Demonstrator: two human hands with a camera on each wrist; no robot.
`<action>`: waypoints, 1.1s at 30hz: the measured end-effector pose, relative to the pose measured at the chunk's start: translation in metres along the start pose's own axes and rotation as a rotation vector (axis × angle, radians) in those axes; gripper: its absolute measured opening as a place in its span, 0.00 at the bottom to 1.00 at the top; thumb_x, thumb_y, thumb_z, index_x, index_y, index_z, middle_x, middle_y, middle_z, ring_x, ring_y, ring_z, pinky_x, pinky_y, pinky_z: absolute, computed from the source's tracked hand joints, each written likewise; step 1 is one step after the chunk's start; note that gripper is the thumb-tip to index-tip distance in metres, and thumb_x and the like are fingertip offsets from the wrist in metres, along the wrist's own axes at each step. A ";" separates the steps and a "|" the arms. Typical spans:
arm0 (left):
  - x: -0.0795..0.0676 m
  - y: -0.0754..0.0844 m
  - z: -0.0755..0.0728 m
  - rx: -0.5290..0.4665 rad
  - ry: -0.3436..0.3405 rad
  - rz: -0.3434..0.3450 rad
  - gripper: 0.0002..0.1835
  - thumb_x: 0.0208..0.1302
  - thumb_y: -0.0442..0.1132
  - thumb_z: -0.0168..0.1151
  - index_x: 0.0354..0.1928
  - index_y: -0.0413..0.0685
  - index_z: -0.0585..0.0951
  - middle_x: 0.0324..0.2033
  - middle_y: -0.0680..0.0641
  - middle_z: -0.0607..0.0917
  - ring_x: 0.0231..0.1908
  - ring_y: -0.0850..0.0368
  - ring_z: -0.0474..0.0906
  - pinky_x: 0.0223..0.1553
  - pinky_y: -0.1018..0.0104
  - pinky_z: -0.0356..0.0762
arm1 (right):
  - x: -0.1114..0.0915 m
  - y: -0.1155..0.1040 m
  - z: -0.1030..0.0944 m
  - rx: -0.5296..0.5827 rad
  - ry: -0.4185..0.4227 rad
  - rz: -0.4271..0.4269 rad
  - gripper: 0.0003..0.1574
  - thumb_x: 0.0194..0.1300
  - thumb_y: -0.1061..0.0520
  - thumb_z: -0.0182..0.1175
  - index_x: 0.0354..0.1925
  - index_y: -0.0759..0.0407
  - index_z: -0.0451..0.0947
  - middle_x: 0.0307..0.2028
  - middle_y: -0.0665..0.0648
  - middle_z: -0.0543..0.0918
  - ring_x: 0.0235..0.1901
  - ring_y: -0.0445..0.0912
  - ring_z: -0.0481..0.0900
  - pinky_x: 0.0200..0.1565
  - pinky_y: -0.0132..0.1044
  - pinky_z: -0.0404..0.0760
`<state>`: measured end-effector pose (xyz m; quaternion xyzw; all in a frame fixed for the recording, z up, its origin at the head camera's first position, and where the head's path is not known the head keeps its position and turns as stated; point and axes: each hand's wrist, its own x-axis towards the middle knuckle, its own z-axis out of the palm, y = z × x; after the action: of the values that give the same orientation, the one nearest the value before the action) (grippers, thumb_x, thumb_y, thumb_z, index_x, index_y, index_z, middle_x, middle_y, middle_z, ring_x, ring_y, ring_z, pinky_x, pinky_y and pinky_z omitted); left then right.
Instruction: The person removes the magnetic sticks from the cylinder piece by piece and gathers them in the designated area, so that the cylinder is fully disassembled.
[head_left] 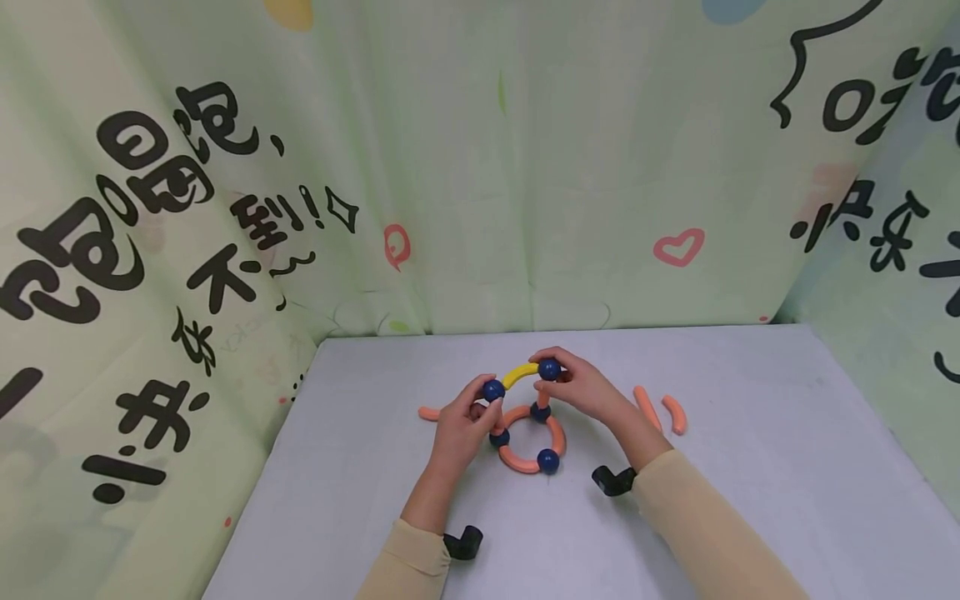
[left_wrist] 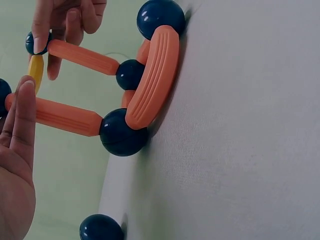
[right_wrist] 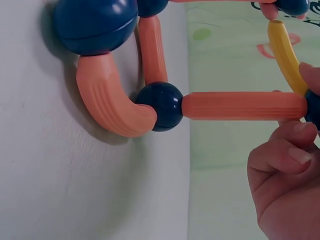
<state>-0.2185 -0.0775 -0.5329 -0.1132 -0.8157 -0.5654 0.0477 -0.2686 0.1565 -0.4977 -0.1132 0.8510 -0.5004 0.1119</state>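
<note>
An orange ring of curved magnetic rods [head_left: 557, 435] and blue balls [head_left: 548, 461] lies on the table. Two straight orange rods [left_wrist: 70, 117] [right_wrist: 245, 106] stand up from balls of that ring. Bridging their tops is a yellow curved rod [head_left: 519, 375], with a blue ball at either end. My left hand [head_left: 462, 423] pinches the left top blue ball [head_left: 493, 391], its fingers beside the upright rod. At the right top blue ball [head_left: 550, 369], my right hand [head_left: 585, 387] grips with thumb and fingers.
Two loose orange rods [head_left: 647, 408] [head_left: 675, 414] lie right of the ring, and another orange rod [head_left: 429, 413] shows partly behind the left hand. A separate blue ball [left_wrist: 100, 229] sits on the table in the left wrist view. A printed curtain [head_left: 465, 167] hangs behind the table.
</note>
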 end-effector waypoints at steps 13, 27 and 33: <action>-0.001 0.000 -0.001 -0.010 -0.003 -0.013 0.19 0.69 0.53 0.60 0.61 0.71 0.75 0.23 0.53 0.84 0.24 0.57 0.81 0.29 0.70 0.79 | 0.002 -0.003 0.014 -0.088 0.137 -0.047 0.17 0.68 0.49 0.63 0.53 0.46 0.72 0.50 0.58 0.82 0.46 0.54 0.80 0.51 0.48 0.84; 0.000 0.000 0.000 -0.021 -0.013 -0.053 0.20 0.69 0.54 0.60 0.62 0.73 0.74 0.24 0.53 0.85 0.27 0.52 0.83 0.32 0.69 0.80 | 0.000 0.002 0.010 0.032 0.063 0.021 0.35 0.67 0.48 0.65 0.68 0.38 0.63 0.58 0.57 0.77 0.29 0.54 0.77 0.30 0.39 0.82; 0.000 0.000 0.000 -0.026 -0.014 -0.045 0.20 0.69 0.55 0.60 0.61 0.73 0.74 0.25 0.53 0.86 0.27 0.61 0.84 0.36 0.69 0.82 | -0.005 0.006 0.009 0.060 0.058 0.005 0.37 0.67 0.51 0.64 0.69 0.39 0.62 0.55 0.57 0.78 0.30 0.52 0.78 0.35 0.46 0.84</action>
<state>-0.2186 -0.0780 -0.5330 -0.0996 -0.8109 -0.5759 0.0278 -0.2613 0.1535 -0.5069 -0.0932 0.8389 -0.5284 0.0916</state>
